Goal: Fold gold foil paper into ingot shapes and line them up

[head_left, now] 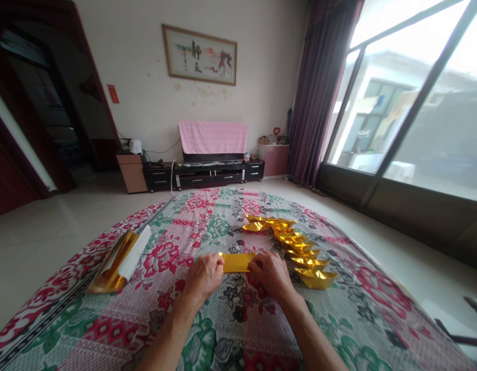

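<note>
Between my two hands a folded strip of gold foil paper (237,263) stretches flat and level, just over the flowered tablecloth. My left hand (206,273) pinches its left end, and my right hand (270,270) pinches the right end; both sets of fingers are closed. Beside my right hand runs a line of folded gold paper ingots (316,278), several of them, boat-shaped with pointed ends. Off to the left lies a loosely curled stack of gold foil paper sheets (120,262), its pale undersides partly showing.
A patterned cloth in red, green and grey covers the round table (165,319). Beyond it stand a low black cabinet (200,180) and a screen under a pink cloth (213,136). Purple curtains (319,93) and a large window are at the right.
</note>
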